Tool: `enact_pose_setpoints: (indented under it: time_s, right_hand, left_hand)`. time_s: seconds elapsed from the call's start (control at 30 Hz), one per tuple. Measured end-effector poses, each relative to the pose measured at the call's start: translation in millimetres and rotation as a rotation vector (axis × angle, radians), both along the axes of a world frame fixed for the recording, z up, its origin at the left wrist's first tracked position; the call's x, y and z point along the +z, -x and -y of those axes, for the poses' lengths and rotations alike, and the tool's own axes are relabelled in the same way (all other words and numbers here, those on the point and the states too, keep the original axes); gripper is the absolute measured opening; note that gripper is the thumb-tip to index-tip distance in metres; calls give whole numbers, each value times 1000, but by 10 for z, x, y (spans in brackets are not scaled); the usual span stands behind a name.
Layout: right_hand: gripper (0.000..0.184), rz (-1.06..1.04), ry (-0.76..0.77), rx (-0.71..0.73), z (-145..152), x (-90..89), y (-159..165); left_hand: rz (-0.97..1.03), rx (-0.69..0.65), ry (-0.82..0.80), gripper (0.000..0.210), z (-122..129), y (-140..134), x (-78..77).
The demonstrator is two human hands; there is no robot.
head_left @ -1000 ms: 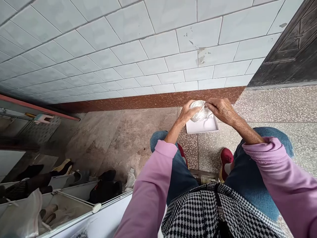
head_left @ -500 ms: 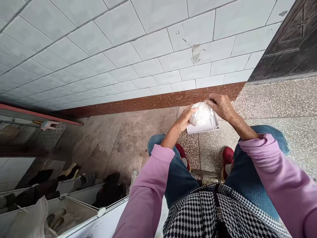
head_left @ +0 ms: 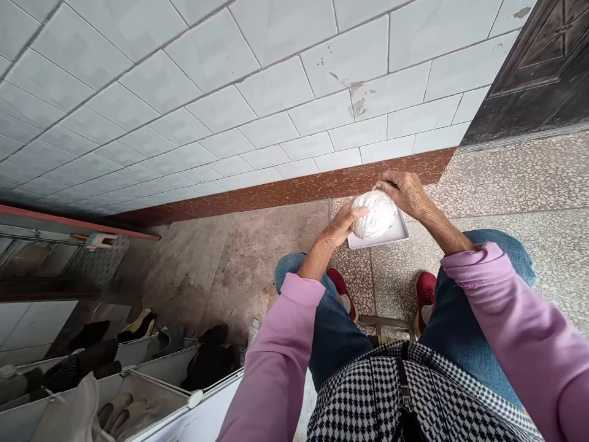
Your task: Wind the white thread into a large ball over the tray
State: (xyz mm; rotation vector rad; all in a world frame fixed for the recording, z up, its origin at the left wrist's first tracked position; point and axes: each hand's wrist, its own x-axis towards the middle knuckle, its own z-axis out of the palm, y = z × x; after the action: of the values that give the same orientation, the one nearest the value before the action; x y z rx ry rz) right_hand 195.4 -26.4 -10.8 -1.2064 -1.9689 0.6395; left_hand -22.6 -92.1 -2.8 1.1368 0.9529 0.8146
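Between my hands is a round white bundle (head_left: 375, 216) with a ridged, wrinkled surface, like a ball of wound yarn or wrapped plastic. My left hand (head_left: 344, 222) grips its left side, the thumb lying across the front. At its upper right edge, my right hand (head_left: 401, 189) has its fingers pinched together against it; whether they hold a strand or a fold is too small to tell. Below the bundle a shallow white tray (head_left: 378, 241) rests on the floor, partly hidden by it.
A tiled wall (head_left: 276, 116) rises just in front, with a dark door (head_left: 547, 73) at right. My knees and red shoes (head_left: 426, 291) flank the tray. On the left stands a rack (head_left: 156, 393) with several shoes, and a small pink-and-white stool (head_left: 100, 240) lies farther back.
My right hand has shifted slightly left along the top of the bundle. The left hand keeps its grip, and the bundle appears slightly turned. The view has tilted a little.
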Motion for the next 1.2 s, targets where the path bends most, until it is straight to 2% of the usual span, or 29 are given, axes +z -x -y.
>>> enact_pose_setpoints:
  time_s: [0.17, 0.3, 0.4, 0.5, 0.67, 0.83, 0.9, 1.0, 1.1, 1.2]
  right_hand:
    - [38, -148, 117, 60, 70, -148, 176]
    - [32, -116, 183, 75, 202, -313, 362]
    - [29, -64, 202, 73, 316, -361, 471]
    - [25, -75, 229, 147, 465, -329, 568]
    - [29, -99, 228, 246, 727, -182, 649]
    - [30, -27, 170, 291, 837, 49, 547]
    - [31, 15, 133, 295, 848, 182, 465]
    - [32, 92, 61, 262, 818, 391, 304]
    - [33, 205, -33, 166, 709, 525, 144]
    - [36, 263, -92, 84, 544, 530, 34]
  left_hand:
    - [31, 144, -66, 93, -53, 25, 11]
    - [30, 321, -114, 94, -141, 11, -43]
    - [18, 456, -150, 90, -212, 8, -98]
    - [-1, 551, -182, 84, -275, 25, -146]
    - [-112, 709, -163, 67, -352, 74, -227]
    - [-257, 788, -292, 66, -414, 142, -222]
    - [-329, 790, -337, 66, -426, 166, -191]
    - [-398, 724, -380, 67, -406, 177, -154]
    - [-430, 576, -344, 65, -346, 163, -144]
    - [-365, 379, -291, 63, -275, 146, -135]
